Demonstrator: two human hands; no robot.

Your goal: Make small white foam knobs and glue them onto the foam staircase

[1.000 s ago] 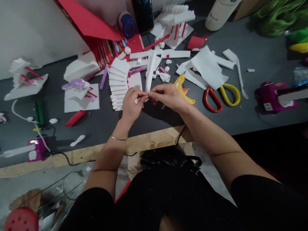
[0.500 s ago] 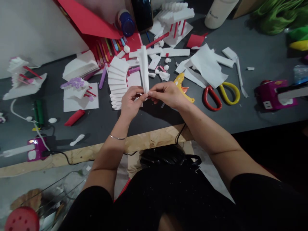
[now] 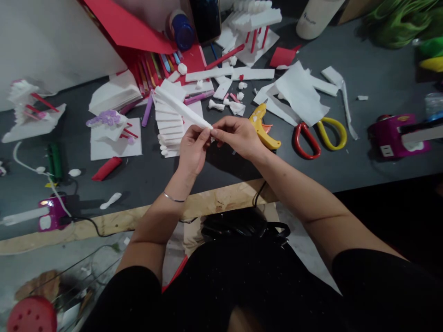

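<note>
Between the fingertips of my left hand (image 3: pixel 194 146) and my right hand (image 3: pixel 238 133) is the near end of a long, narrow white folded strip (image 3: pixel 183 109), perhaps paper or foam. Its far end slants up and left over a row of white folded pieces (image 3: pixel 169 123) on the table. Both hands are closed in a pinch and meet at the strip's end. Just right of my right hand lies a yellow glue gun (image 3: pixel 263 129). Scissors with one red and one yellow handle (image 3: pixel 331 133) lie farther right, their blades hidden under white sheets (image 3: pixel 297 94).
Small white models on red sticks stand at the back (image 3: pixel 256 20) and far left (image 3: pixel 32 110). A purple-topped one (image 3: pixel 109 121) sits left of the hands. Purple power sockets (image 3: pixel 398 136) stand at the right. A white bottle (image 3: pixel 316 18) and a phone (image 3: pixel 206 20) are at the back.
The white strip has swung from nearly upright to a slant toward the left. My left hand has turned and shifted slightly right and down; both hands keep their pinch.
</note>
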